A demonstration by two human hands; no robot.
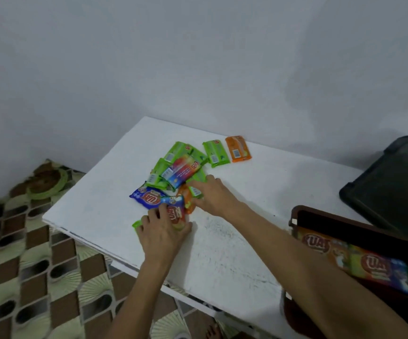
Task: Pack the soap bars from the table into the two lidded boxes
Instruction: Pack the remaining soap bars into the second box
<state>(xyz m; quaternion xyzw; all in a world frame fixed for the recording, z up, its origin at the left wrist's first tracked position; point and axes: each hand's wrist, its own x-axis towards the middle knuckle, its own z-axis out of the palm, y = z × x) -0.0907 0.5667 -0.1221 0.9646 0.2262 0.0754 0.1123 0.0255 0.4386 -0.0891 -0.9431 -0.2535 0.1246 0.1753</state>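
Note:
A heap of wrapped soap bars (173, 172) in green, blue, red and orange lies on the white table (234, 241). My left hand (160, 231) grips a red and green bar (176, 216) at the near edge of the heap. My right hand (216, 195) has its fingers curled on a green bar (195, 191) lying over an orange one. A green bar (215, 152) and an orange bar (238, 148) lie apart at the back. An open dark box (359, 231) at the right holds a few bars (354, 263).
A dark lid or second box (391, 189) sits at the table's far right. A pale wall stands behind the table. Patterned floor (39, 253) lies to the left and below. A bare foot (212, 331) shows under the table's front edge.

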